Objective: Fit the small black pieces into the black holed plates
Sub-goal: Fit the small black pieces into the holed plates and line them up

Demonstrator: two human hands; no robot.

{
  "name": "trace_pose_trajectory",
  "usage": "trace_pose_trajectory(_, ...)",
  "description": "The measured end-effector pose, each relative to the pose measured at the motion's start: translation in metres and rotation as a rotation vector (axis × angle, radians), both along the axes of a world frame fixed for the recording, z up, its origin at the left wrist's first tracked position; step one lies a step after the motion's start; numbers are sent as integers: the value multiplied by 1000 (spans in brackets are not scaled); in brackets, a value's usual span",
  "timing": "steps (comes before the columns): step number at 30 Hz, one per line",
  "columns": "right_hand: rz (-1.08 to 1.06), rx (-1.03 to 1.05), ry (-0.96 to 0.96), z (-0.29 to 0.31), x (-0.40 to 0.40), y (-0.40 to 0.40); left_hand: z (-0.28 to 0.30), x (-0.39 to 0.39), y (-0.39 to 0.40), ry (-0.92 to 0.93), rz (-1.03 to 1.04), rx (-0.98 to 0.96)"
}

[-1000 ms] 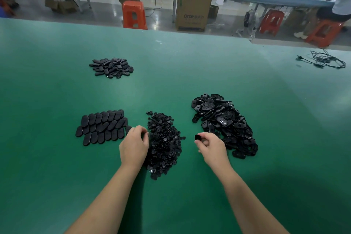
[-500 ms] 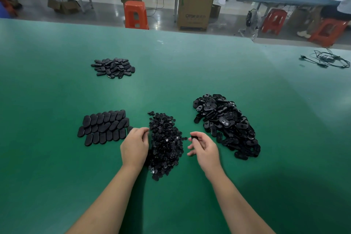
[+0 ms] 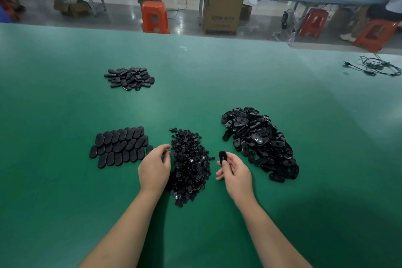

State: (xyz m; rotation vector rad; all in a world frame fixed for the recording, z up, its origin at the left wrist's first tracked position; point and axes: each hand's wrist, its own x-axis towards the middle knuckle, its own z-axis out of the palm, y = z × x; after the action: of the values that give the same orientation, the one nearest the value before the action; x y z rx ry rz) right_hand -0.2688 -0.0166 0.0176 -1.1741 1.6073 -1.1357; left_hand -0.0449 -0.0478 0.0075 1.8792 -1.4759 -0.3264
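A heap of small black pieces (image 3: 191, 165) lies on the green table (image 3: 65, 191) between my hands. To its right sits a bigger pile of black holed plates (image 3: 258, 141). My right hand (image 3: 235, 173) pinches one black oval plate (image 3: 222, 157) upright between thumb and fingers, just right of the small pieces. My left hand (image 3: 155, 166) rests at the left edge of the heap with curled fingertips touching the pieces; whether it holds one is hidden.
Rows of oval plates laid flat (image 3: 120, 146) sit left of my left hand. A further small pile of plates (image 3: 130, 78) lies at the back left. A black cable (image 3: 376, 66) lies at the far right. Stools and a cardboard box stand beyond the table.
My right hand has drawn back slightly from the heap and turned the plate upright. My left hand has stayed at the heap's left edge.
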Motion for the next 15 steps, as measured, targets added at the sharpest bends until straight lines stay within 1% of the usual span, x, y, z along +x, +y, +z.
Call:
trace_pose_trajectory(4,14,-19,-11,3,0,3,0,2,-1,50,7,25)
trace_pose_trajectory(15,7,-47,0,3,0,3,8,0,3,91,32,90)
